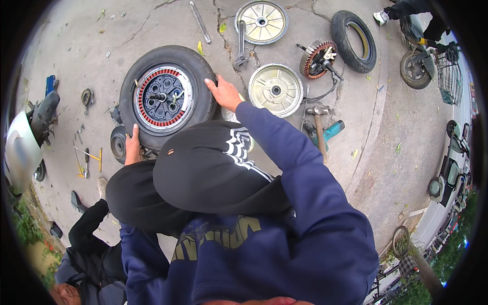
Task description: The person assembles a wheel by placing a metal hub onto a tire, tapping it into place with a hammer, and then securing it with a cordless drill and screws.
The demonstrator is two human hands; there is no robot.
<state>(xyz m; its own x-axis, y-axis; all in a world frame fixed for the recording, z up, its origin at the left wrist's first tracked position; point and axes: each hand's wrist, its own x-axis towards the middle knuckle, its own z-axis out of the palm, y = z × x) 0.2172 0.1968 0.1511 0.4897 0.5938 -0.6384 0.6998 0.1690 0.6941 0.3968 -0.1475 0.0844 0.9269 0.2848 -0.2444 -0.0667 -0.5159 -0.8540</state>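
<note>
Two hands in the head view, well apart, and both are on the wheel [206, 66]! The left hand [133, 146] takes the lower-left edge of the tyre, the right hand [223, 92] clasps the upper right, fingers over the sidewall; what the hidden fingers do underneath, I cannot tell. And the wheel? Right in front of the knees, its open hub facing up toward the wearer, red ring and axle on show. That grip from opposite sides looks chosen to steady the weight and leave the middle unblocked.

Out to the right, the parts: one pale disc cover [272, 23] lies farther off, another disc cover [291, 105] nearer the right arm, both flat, which probably stops them rolling. An adjustable wrench [241, 51] reaches across the edge of the farther one. Beside them sits the copper-wound stator [318, 59], cable trailing, and just past it a loose tyre [341, 40]. Hammer [319, 127] and teal power tool [333, 130] lie close together near the right elbow, seemingly for easy reach. Lower left, a co-worker [96, 259] in dark clothes, well clear of the wheel.
</note>
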